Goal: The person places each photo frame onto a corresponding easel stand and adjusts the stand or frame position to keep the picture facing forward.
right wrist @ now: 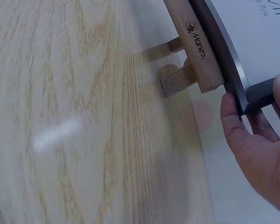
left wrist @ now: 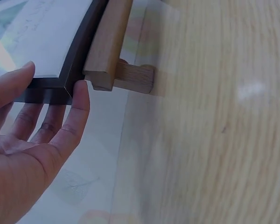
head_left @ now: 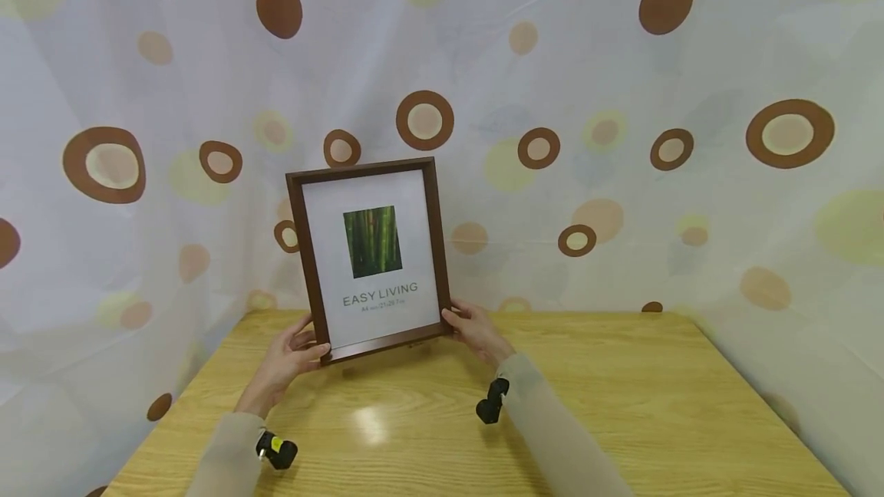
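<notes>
A: Where is the picture frame (head_left: 371, 258) in relation to the hands?

B: Between them. It stands upright, slightly tilted, at the far edge of the counter (head_left: 621, 405), against the spotted curtain (head_left: 621, 98). The left hand (head_left: 286, 359) grasps its lower left corner, thumb on the front rail and fingers (left wrist: 25, 119) behind. The right hand (head_left: 476, 332) grasps the lower right corner the same way.

A: What does the frame rest on?

B: A light wooden easel (right wrist: 196, 46) under its bottom edge, seen in both wrist views. Its ledge bears a printed logo, and short pegs stick out toward the counter.

A: Counts?

B: One frame, one easel, two hands, each on one corner. Inside the frame is one white sheet with one green bamboo photo (head_left: 373, 241) and the words "EASY LIVING". Two small dark wrist cameras, one on each sleeve below the frame.

A: Anything hard to make out?

B: The small print under "EASY LIVING" is too fine to read. The fingers behind the frame are hidden in the head view. The easel barely shows there, and in the wrist views its upper part is cut off, so I cannot tell how it stands.
</notes>
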`<state>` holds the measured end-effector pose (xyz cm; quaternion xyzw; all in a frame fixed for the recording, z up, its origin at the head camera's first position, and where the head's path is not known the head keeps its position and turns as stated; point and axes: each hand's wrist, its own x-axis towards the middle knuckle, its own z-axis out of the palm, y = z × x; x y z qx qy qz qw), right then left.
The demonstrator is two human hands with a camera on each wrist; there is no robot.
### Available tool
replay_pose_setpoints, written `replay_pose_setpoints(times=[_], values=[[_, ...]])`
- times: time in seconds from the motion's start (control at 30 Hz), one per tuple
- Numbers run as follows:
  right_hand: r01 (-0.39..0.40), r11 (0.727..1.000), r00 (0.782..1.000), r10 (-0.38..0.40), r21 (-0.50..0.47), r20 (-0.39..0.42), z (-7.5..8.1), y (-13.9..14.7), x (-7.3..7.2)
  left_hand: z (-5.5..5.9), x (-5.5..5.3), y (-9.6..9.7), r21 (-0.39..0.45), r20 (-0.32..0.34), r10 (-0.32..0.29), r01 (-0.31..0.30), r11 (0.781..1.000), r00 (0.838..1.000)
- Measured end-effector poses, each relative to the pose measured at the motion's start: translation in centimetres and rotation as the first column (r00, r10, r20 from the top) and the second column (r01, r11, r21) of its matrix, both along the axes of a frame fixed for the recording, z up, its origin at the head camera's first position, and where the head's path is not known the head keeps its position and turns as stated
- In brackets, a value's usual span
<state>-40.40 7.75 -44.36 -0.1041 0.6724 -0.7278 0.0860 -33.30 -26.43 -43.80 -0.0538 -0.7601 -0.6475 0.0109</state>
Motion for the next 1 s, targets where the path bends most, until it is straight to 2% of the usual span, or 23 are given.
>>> replay_pose_setpoints(times=[0.17, 0.27, 0.37, 0.63, 1.0], values=[[0.002, 1.0, 1.0, -0.002, -0.001, -0.009, -0.2, -0.1, -0.1, -0.5, -0.3, 0.0, -0.028, -0.012, -0.015, 0.014, 1.0, 1.0], [-0.027, 0.999, 1.0, 0.027, 0.017, -0.011, -0.5, -0.3, 0.0, -0.6, -0.2, 0.2, -0.095, -0.016, -0.028, 0.027, 0.995, 0.999], [-0.058, 0.998, 0.998, 0.058, 0.02, -0.008, -0.8, -0.5, 0.1, -0.6, -0.2, 0.7, -0.125, -0.01, -0.045, 0.043, 0.991, 0.999], [-0.048, 0.999, 0.999, 0.048, -0.014, 0.015, -1.6, -1.2, 0.1, -1.1, -0.4, 1.3, -0.092, 0.055, -0.001, 0.006, 0.996, 0.998], [-0.009, 0.997, 1.0, 0.007, 0.073, 0.027, -1.9, -1.3, 0.0, -1.3, -0.6, 1.8, -0.102, 0.083, 0.071, -0.062, 0.993, 0.994]])
